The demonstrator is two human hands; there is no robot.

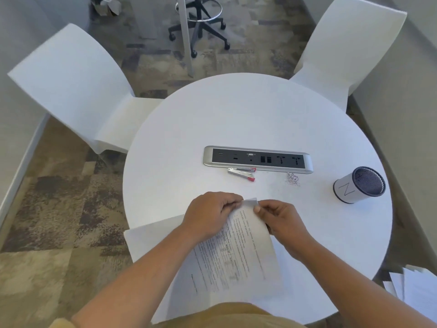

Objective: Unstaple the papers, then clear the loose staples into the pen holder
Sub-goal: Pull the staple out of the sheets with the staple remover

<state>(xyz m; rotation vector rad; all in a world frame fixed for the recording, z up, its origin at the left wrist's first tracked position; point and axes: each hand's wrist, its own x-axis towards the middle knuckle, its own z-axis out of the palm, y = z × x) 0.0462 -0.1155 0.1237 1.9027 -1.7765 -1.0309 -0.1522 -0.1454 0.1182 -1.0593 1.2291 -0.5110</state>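
A printed set of papers [238, 252] is held over the near part of the round white table [179, 143]. My left hand [208, 214] and my right hand [280, 217] pinch its top corner, where one sheet is folded up. A red and silver staple remover [242, 173] lies beyond my hands. To its right sits a small pile of loose staples [293, 179]. The pen holder [359, 184], a white cylinder with a dark mesh inside, lies tilted at the table's right side.
A grey power and socket strip [257, 159] is set into the table's middle. More white sheets [151, 237] lie under my left arm. White chairs [78, 91] stand at the far left and far right. Papers [413, 287] lie on the floor at the right.
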